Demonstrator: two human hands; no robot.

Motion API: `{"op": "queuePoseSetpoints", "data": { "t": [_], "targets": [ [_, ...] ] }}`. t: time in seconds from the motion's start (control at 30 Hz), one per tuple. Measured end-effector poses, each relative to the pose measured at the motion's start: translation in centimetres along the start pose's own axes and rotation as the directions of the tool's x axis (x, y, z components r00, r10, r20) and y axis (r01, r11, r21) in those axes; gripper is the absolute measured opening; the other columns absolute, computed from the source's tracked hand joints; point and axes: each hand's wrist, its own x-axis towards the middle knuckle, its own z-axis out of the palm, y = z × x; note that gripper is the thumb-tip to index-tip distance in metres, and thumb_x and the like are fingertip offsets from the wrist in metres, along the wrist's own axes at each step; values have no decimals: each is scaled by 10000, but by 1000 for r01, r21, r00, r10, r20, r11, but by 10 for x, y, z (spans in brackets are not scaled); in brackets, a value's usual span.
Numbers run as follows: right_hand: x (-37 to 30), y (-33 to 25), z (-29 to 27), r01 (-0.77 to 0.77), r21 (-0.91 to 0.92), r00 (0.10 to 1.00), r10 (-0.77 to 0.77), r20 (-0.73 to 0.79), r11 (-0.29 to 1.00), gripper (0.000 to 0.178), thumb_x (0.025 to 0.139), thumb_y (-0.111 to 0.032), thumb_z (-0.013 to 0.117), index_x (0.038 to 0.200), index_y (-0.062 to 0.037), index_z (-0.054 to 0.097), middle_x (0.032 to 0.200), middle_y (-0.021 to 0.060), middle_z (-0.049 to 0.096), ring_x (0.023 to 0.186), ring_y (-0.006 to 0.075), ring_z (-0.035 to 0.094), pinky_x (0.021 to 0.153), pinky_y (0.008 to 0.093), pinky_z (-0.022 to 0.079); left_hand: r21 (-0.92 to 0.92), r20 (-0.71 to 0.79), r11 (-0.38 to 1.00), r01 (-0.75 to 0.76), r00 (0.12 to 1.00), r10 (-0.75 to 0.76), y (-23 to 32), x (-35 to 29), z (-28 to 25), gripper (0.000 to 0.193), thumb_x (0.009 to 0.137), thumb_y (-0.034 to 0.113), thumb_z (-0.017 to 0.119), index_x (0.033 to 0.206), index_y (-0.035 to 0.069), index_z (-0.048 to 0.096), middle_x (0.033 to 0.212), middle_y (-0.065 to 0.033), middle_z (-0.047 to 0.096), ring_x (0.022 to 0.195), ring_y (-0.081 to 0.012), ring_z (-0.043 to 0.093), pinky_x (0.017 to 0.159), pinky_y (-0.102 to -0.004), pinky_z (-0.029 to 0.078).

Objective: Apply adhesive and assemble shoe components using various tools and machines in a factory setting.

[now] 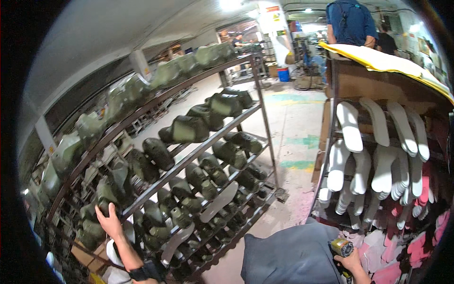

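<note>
My left hand (111,223) reaches to the near left part of a metal rack. Its thumb and fingers are spread against the lower end of a dark green shoe (108,190); no firm grip shows. My right hand (351,261), low on the right, is closed around a yellow-and-black pistol-shaped power tool (341,247). The tool's round black end points up and to the right, and its lower part is partly hidden by the hand. Dark grey cloth (288,253) covers my body just left of the tool.
The rack (257,85) carries several rows of green shoes, with grey insoles (220,202) among them. At the right, a shelf holds hanging white insoles (349,125) above pink pieces (418,251). A person in dark blue (351,23) stands beyond it. A blue bucket (283,75) sits farther back.
</note>
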Motion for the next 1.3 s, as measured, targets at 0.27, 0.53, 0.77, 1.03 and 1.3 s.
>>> {"op": "queuePoseSetpoints", "data": {
  "t": [0.27, 0.53, 0.77, 1.03, 1.3],
  "targets": [
    [2, 2, -6, -83, 194, 996, 86, -8, 977, 291, 678, 69, 712, 934, 36, 579, 743, 78, 637, 474, 142, 570, 413, 272, 459, 26, 146, 999, 26, 989, -30, 41, -8, -27, 534, 722, 154, 760, 1197, 4, 566, 1015, -130, 676, 882, -226, 633, 833, -328, 472],
    [23, 10, -12, -46, 178, 999, 43, 26, 983, 256, 714, 60, 657, 963, 42, 600, 798, 86, 642, 517, 143, 563, 419, 256, 460, -839, 372, 154, 522, 757, -538, 36, -181, -157, 439, 898, 305, 521, 1218, 6, 514, 1121, -160, 618, 906, -305, 645, 735, -448, 549],
    [30, 23, -8, -44, 114, 999, 41, 29, 993, 323, 730, 11, 691, 1028, 28, 568, 797, 62, 615, 527, 126, 553, 411, 243, 448, -37, 958, -307, 951, -54, -280, 70, -360, -122, 625, 733, 338, 645, 1239, 2, 499, 1189, -184, 574, 954, -386, 615, 696, -592, 547],
    [56, 22, 12, -82, 164, 993, 95, -69, 983, 355, 784, -121, 747, 1061, 30, 585, 843, 58, 615, 632, 134, 572, 534, 271, 489, 542, 840, 166, 824, -538, -73, 102, -456, -36, 453, 916, 395, 499, 1172, 29, 567, 1046, -151, 628, 869, -284, 651, 556, -454, 567],
    [107, 18, 47, 95, -16, 993, -96, -74, 995, 523, 724, -187, 814, 1115, 52, 561, 1029, 99, 625, 905, 195, 591, 833, 322, 463, -109, 935, 993, -41, 334, 116, 78, -366, 100, 317, 798, 238, 591, 1074, 95, 656, 955, -180, 666, 895, -357, 630, 802, -445, 500]
  ]
}}
